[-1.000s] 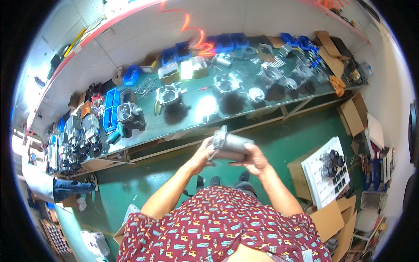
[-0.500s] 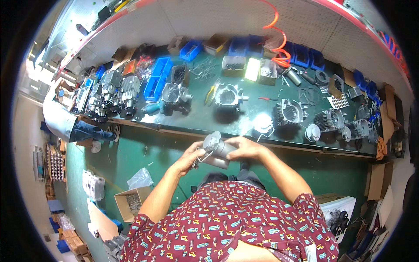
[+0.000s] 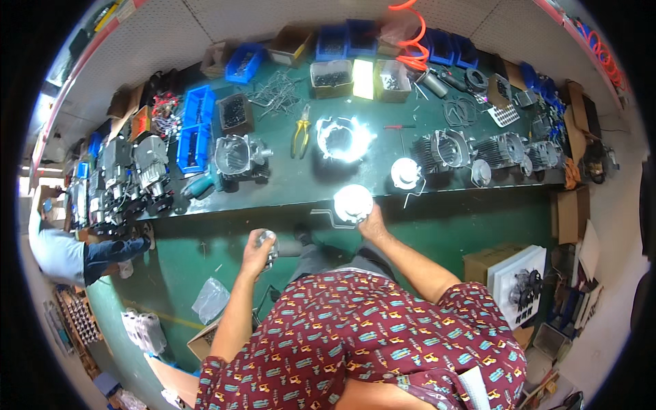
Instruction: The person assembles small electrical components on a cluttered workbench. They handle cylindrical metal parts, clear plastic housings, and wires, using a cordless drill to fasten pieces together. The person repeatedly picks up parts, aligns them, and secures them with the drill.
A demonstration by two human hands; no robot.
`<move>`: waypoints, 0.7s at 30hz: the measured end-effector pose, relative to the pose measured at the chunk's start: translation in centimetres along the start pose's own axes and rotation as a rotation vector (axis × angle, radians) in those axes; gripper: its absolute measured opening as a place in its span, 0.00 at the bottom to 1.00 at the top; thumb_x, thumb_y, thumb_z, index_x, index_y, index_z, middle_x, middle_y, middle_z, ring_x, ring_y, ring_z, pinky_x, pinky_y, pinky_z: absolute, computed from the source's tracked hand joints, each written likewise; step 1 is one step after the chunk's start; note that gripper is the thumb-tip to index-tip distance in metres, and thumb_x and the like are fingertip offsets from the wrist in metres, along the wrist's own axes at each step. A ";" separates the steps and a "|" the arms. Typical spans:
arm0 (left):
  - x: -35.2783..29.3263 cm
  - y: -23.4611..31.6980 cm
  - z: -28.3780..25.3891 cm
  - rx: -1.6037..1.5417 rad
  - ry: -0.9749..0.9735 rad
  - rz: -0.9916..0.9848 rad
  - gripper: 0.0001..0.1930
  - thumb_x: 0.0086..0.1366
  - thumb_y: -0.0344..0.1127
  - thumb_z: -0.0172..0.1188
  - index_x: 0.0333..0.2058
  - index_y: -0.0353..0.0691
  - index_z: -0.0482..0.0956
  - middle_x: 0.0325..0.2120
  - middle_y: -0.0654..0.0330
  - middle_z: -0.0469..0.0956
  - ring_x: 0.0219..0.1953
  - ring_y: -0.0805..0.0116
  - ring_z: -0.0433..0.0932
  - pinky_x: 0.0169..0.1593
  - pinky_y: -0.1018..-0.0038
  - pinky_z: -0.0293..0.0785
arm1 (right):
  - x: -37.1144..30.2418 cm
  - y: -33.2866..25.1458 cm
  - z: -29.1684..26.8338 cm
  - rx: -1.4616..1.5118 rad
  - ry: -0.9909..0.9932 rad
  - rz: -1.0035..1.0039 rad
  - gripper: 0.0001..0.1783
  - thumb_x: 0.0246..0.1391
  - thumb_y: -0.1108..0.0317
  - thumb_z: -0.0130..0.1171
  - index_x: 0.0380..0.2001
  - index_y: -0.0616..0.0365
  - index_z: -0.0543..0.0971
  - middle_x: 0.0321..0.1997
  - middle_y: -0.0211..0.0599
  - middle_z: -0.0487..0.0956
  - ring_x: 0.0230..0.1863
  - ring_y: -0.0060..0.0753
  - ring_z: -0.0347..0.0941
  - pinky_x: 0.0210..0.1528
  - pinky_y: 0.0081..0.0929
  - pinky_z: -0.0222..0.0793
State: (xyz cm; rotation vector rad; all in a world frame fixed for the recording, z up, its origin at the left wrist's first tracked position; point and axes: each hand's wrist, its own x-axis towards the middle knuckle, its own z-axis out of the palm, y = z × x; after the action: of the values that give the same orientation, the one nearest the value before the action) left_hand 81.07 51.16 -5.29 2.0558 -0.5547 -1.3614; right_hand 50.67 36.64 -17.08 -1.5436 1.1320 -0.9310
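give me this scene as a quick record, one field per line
left hand: left hand holds a grey metal cylinder
right hand: right hand holds a round metal part, washed out by glare
bench tool: yellow-handled pliers
bench, right side: finned metal housings
bench, left side: blue divided tray
above bench: orange-red coiled hose
far left: another person

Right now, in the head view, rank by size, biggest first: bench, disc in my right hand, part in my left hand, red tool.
1. Bench
2. Disc and part: unsure between these; the part is partly covered.
3. Red tool
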 end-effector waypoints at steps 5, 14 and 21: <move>1.3 -0.5 -4.6 0.047 -0.054 -0.052 0.22 0.64 0.46 0.66 0.54 0.48 0.74 0.35 0.60 0.79 0.26 0.76 0.77 0.24 0.76 0.71 | 0.7 0.0 0.9 -0.116 0.374 0.141 0.22 0.48 0.73 0.68 0.48 0.67 0.78 0.41 0.45 0.85 0.43 0.37 0.82 0.47 0.33 0.76; 2.9 1.2 -8.8 0.201 -0.142 0.062 0.19 0.66 0.45 0.63 0.52 0.45 0.76 0.37 0.64 0.77 0.34 0.75 0.74 0.32 0.75 0.72 | 3.2 1.3 0.6 -0.325 0.301 0.150 0.30 0.42 0.70 0.74 0.50 0.66 0.75 0.45 0.44 0.83 0.46 0.38 0.81 0.49 0.35 0.78; 4.2 2.9 -8.7 0.253 -0.189 0.235 0.22 0.64 0.42 0.65 0.53 0.42 0.75 0.40 0.60 0.78 0.40 0.71 0.76 0.44 0.72 0.75 | 3.5 9.3 -0.5 0.494 0.313 0.309 0.27 0.50 0.71 0.67 0.54 0.63 0.75 0.50 0.40 0.83 0.49 0.32 0.80 0.51 0.32 0.78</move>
State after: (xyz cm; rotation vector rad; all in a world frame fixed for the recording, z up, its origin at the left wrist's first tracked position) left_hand 90.69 48.54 -3.60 1.9870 -1.0631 -1.4096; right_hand 49.17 32.22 -25.87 -0.8178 1.2008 -1.1560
